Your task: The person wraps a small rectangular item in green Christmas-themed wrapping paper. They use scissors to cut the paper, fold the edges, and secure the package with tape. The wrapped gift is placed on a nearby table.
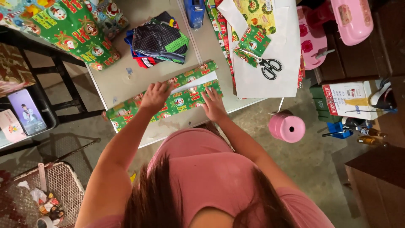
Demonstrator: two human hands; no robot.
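Both hands, left (155,96) and right (213,104), press flat with spread fingers on a wrapped parcel (164,100) at the table's (122,80) near edge, folded clothes (158,40) beyond, scissors (265,65) far right, concrete floor (312,156) below.

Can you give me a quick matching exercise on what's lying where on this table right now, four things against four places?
Things:
1. scissors
2. folded clothes
3. green wrapped parcel
4. blue tape dispenser

Places:
A. under the left hand and right hand, at the table's near edge
B. at the far edge of the table, partly cut off by the frame
C. on the white back of a paper sheet
D. mid-table, just beyond the parcel

Pairs: 1-C, 2-D, 3-A, 4-B
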